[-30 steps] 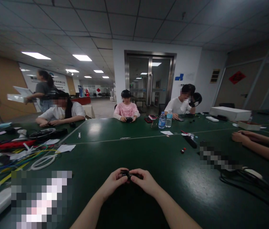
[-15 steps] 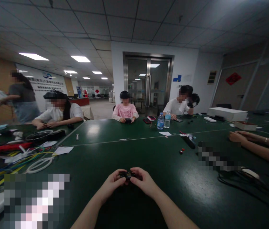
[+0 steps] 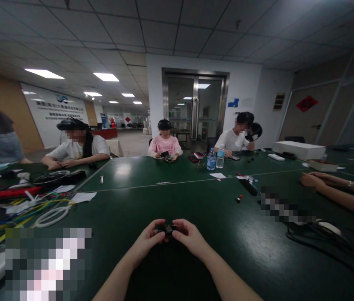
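Note:
Low in the middle of the head view, a small dark device is held just over the green table between both my hands. My left hand pinches its left end, with the thumb in front and the fingers behind. On the other end, my right hand closes in the same way. The device looks black with some lighter detail on top, and the fingers cover its ends. It is too small and dim to tell its exact kind.
Cables and papers crowd the table's left side. Two water bottles stand at the far side. A computer mouse with black cords lies at the right. Another person's hands rest there. Several people sit around the green table.
My right fingers have shifted slightly on the device, showing more of its top. The person opposite has moved the hands apart with a dark item. At far left, a standing person has moved leftward.

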